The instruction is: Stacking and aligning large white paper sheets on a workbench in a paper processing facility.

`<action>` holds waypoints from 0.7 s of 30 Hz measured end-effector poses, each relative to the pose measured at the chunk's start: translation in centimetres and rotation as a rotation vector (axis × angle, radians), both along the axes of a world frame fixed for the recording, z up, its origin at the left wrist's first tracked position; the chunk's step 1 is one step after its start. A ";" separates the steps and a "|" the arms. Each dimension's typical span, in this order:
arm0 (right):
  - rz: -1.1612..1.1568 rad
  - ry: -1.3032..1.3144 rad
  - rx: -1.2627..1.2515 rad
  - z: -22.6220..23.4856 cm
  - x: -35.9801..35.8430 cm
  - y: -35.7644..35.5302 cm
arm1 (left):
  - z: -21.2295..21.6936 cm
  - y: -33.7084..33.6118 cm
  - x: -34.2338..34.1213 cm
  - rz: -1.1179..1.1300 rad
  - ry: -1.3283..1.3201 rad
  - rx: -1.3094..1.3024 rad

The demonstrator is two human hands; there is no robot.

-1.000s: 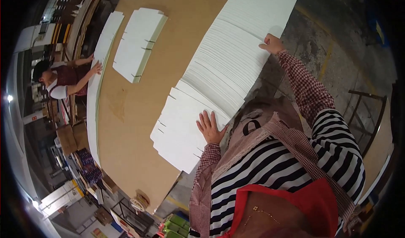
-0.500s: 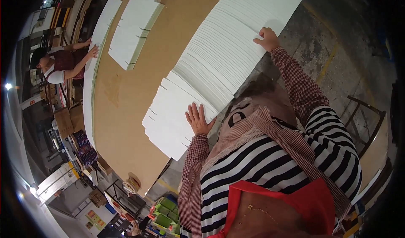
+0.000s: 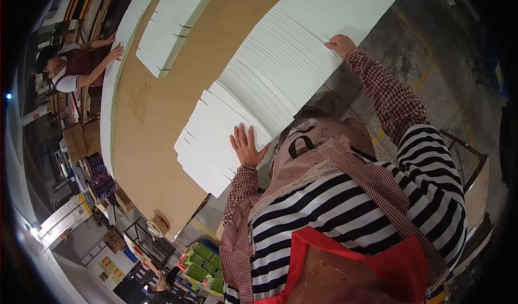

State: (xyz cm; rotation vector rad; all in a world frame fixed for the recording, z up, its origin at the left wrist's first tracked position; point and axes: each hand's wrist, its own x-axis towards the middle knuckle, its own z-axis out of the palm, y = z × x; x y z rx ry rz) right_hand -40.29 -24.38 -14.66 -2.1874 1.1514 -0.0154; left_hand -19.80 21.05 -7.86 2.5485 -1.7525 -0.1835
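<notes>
A long row of white die-cut card sheets lies fanned out and overlapping along the table's near edge. My left hand rests flat on the notched front sheet, with its fingers spread. Farther right, my right hand is closed at the near edge of the fanned row. Its thumb points left along a sheet edge, where a small gap shows between the sheets. The curled fingertips are partly hidden under the hand.
The brown table carries another notched white stack at its far side. A long white stack lies along the far edge, where a co-worker has both hands on it. Green bins stand beyond the table's lower end.
The view has shifted slightly. My right hand's fingers have curled in more at the sheet edge. My left hand remains flat on the front sheet.
</notes>
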 end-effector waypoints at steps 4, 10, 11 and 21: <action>-0.050 0.000 -0.004 1.2 0.3 0.6 | 0.0 -0.1 -0.2 0.003 -0.001 0.000; -0.205 -0.179 -0.073 3.2 -0.9 2.4 | -0.2 -0.1 -0.2 -0.010 -0.035 -0.014; -0.275 -0.279 -0.172 3.3 -1.2 2.6 | -0.2 0.0 -0.3 0.009 -0.042 0.031; -0.146 -0.164 0.135 4.3 -0.8 1.7 | 0.2 -0.1 -0.4 0.022 -0.041 0.027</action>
